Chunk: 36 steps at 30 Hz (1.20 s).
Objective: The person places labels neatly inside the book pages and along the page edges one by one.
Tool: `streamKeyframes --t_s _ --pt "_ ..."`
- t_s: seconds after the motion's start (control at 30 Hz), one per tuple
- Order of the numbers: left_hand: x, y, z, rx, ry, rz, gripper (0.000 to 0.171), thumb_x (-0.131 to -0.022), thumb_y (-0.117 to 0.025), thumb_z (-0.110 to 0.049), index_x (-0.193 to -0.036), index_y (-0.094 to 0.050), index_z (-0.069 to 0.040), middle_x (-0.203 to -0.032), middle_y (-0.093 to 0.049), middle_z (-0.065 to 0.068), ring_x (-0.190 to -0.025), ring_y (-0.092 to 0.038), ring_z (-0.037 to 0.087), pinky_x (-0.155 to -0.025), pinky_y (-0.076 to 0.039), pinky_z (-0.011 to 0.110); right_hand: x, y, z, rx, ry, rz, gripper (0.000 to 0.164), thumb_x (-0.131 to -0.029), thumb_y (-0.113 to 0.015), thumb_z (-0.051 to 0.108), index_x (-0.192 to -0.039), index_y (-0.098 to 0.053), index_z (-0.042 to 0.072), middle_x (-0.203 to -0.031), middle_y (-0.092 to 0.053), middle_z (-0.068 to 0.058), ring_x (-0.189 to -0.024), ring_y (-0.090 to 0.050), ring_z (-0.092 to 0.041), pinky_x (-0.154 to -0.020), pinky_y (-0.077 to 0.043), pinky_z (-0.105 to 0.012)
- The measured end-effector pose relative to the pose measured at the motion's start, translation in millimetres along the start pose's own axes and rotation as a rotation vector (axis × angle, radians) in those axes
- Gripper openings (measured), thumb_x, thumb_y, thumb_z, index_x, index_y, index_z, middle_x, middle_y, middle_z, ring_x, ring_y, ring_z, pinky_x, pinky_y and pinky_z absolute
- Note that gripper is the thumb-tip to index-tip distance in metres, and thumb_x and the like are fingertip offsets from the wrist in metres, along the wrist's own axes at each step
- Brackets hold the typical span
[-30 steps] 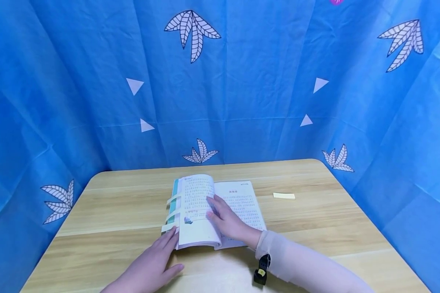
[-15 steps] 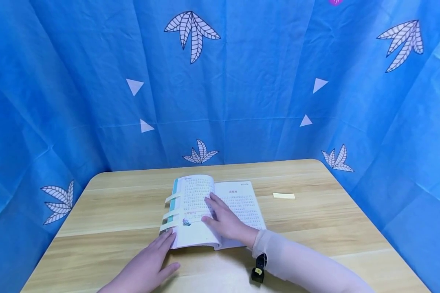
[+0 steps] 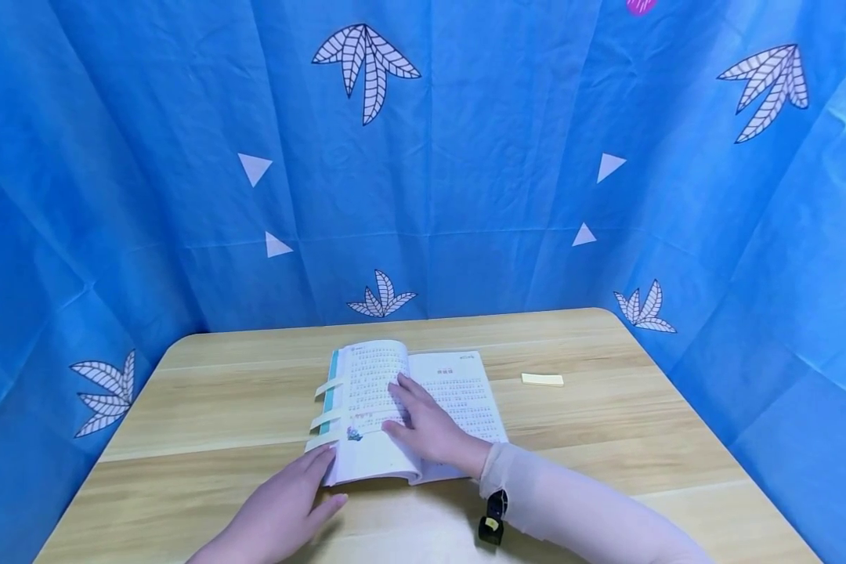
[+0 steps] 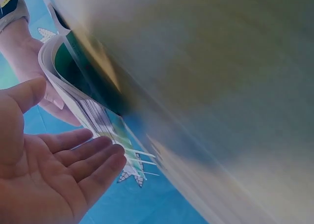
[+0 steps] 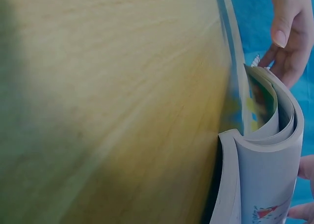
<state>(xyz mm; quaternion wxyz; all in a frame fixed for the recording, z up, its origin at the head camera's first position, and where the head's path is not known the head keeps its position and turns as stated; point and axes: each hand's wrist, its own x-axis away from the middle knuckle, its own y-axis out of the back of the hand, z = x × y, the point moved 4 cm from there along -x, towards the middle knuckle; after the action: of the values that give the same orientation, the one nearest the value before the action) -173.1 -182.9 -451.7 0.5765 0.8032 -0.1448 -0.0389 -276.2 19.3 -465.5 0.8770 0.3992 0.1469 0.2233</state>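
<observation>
An open book (image 3: 377,376) with printed text lies on the table, its left pages bowed up. Several pale paper strips (image 3: 330,415) stick out from its left edge. My left hand (image 3: 282,505) touches the lower left corner with straight fingertips, thumb apart; in the left wrist view, the left hand (image 4: 59,170) shows its palm with fingers extended beside the page edges. My right hand (image 3: 430,427) rests on the left page near the spine, fingers spread. In the right wrist view only fingertips of the right hand (image 5: 305,167) show at the frame's edge, against the bowed pages (image 5: 270,170).
A small pale yellow strip pad (image 3: 542,380) lies on the wooden table (image 3: 592,439) right of the book. A black strap device (image 3: 492,521) with a yellow mark sits at my right wrist. A blue patterned curtain (image 3: 430,172) surrounds the table's back and sides.
The left pages have shifted left and settled flatter, and the paper strips show further out. My left hand has drawn slightly left and down. My right hand has slid slightly left.
</observation>
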Motion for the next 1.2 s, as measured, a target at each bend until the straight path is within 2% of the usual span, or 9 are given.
streamKeyframes --t_s 0.27,0.47,0.67,0.9,1.2 --pt "-2.4 5.5 -1.8 -0.012 -0.026 -0.097 0.063 -0.094 -0.069 -0.044 -0.138 -0.057 -0.001 -0.137 -0.059 0.013 -0.127 -0.056 0.031 -0.103 -0.048 0.051 -1 -1 2 0.056 0.01 -0.012 0.069 -0.098 -0.064 0.037 -0.154 -0.037 0.006 -0.163 -0.024 -0.015 -0.149 -0.026 -0.033 -0.119 -0.026 -0.047" --pt "-5.4 7.6 -0.8 -0.03 -0.02 -0.139 0.06 -0.094 -0.068 -0.044 -0.136 -0.059 -0.002 -0.138 -0.059 0.015 -0.128 -0.055 0.034 -0.102 -0.048 0.053 -2 -3 2 0.083 0.013 -0.012 0.07 -0.098 -0.064 0.037 -0.154 -0.037 0.006 -0.163 -0.025 -0.015 -0.149 -0.026 -0.032 -0.118 -0.027 -0.047" --pt "-14.3 10.4 -2.3 -0.012 -0.01 -0.147 0.068 -0.094 -0.066 -0.047 -0.143 -0.052 -0.001 -0.146 -0.051 0.017 -0.134 -0.049 0.036 -0.106 -0.043 0.055 -2 -3 4 0.105 0.012 -0.022 0.07 -0.097 -0.065 0.037 -0.153 -0.039 0.006 -0.163 -0.026 -0.016 -0.148 -0.027 -0.032 -0.118 -0.029 -0.047" --pt "-24.8 12.7 -8.5 -0.006 -0.066 -0.18 0.074 -0.095 -0.066 -0.048 -0.146 -0.047 0.002 -0.152 -0.044 0.02 -0.139 -0.042 0.039 -0.111 -0.038 0.056 -2 -2 4 0.119 0.022 -0.027 0.07 -0.097 -0.065 0.037 -0.153 -0.039 0.005 -0.162 -0.026 -0.017 -0.148 -0.028 -0.033 -0.117 -0.029 -0.048" --pt "-40.3 6.9 -15.9 -0.007 -0.113 -0.18 0.084 -0.091 -0.067 -0.054 -0.148 -0.044 0.003 -0.156 -0.038 0.02 -0.145 -0.033 0.039 -0.115 -0.032 0.056 -3 -3 5 0.121 0.034 -0.019 0.07 -0.098 -0.065 0.038 -0.153 -0.038 0.004 -0.162 -0.025 -0.017 -0.148 -0.027 -0.034 -0.118 -0.029 -0.048"
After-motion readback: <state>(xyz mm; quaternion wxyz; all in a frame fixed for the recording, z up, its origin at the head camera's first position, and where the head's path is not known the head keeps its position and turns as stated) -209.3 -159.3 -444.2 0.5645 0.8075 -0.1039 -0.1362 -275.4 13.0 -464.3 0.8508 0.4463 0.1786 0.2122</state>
